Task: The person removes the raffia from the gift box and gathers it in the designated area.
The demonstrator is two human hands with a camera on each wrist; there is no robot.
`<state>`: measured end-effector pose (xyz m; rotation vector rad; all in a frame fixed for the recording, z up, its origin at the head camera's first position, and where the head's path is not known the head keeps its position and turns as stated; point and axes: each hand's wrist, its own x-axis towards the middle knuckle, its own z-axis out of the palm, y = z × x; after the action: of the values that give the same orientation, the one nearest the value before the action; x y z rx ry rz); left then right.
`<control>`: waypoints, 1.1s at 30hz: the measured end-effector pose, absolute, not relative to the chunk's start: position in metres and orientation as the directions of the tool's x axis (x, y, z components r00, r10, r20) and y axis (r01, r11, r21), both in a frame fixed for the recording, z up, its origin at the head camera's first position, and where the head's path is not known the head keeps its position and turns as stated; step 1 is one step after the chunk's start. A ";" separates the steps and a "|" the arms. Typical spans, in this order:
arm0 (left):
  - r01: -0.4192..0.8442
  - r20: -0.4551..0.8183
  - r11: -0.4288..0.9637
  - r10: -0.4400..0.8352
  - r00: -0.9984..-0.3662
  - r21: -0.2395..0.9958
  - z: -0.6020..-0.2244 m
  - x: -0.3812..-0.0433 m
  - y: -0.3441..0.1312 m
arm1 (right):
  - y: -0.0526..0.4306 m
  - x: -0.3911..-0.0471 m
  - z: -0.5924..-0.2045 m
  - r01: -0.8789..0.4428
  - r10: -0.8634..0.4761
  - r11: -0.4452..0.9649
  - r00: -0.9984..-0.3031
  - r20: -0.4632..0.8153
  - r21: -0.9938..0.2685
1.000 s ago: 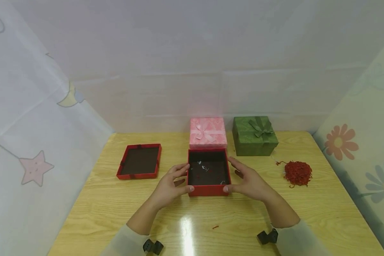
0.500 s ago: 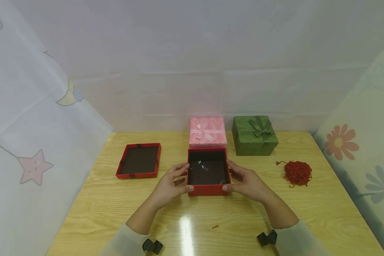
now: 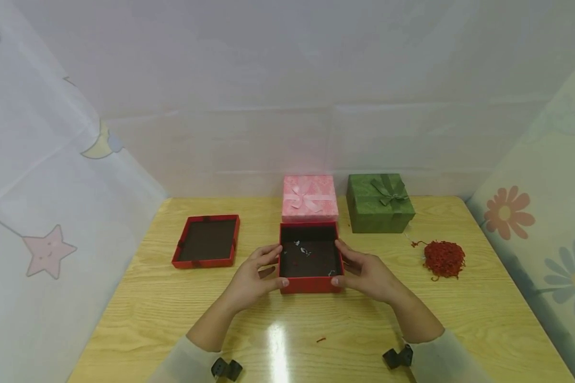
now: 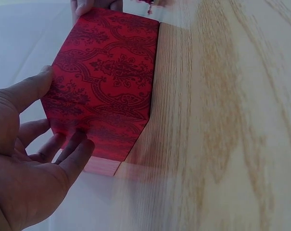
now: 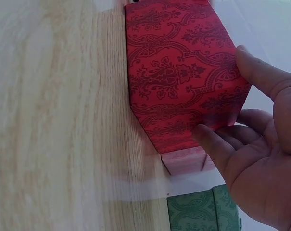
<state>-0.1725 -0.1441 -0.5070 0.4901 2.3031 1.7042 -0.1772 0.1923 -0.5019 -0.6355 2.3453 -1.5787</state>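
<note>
Left hand [image 3: 246,283] holding the left side of a red box bottom [image 3: 309,286], thumb at the front corner, fingers bent along the side. Right hand [image 3: 376,276] holding the right side the same way, thumb by the other front corner. Red box bottom flat on the light wooden table [image 3: 139,319], right between both hands. Has a dark brown inside, with a few white bits [image 3: 305,252] lying in it. Has dark curly flower shapes on the outside.

Just behind, a pink gift box [image 3: 309,211] with a pink bow [image 3: 305,199] on top; cannot tell whether touching. Next to that, on the right, a green gift box [image 3: 374,213] with a green bow [image 3: 391,197]. Well off to the left, a red box lid [image 3: 207,241], upside down. Over to the right, near the green gift box, a heap of red string [image 3: 444,259], all curly, with one loose end poking out. Nearer to the person, a tiny red scrap [image 3: 321,339]. On the cloth at the left, a pink star [image 3: 50,251]; on the cloth at the right, a red flower [image 3: 505,213].
</note>
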 end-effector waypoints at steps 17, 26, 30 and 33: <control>0.102 -0.024 0.318 0.370 -0.929 0.943 -0.505 -0.164 -0.162 | 0.176 -0.173 -0.502 -0.215 -0.488 0.322 -0.872 0.032 -0.922; 0.134 -0.004 0.352 0.365 -0.931 0.927 -0.504 -0.157 -0.184 | 0.154 -0.174 -0.504 -0.229 -0.505 0.301 -0.862 0.049 -0.926; 0.139 -0.002 0.369 0.359 -0.933 0.919 -0.504 -0.155 -0.194 | 0.143 -0.173 -0.504 -0.241 -0.517 0.292 -0.854 0.059 -0.926; 0.147 0.001 0.377 0.360 -0.933 0.914 -0.503 -0.153 -0.201 | 0.136 -0.173 -0.504 -0.246 -0.517 0.287 -0.853 0.066 -0.926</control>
<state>-0.1531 -0.2010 -0.5030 0.4550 2.4365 1.5860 -0.1726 0.1364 -0.5045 -0.7017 2.3101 -1.5926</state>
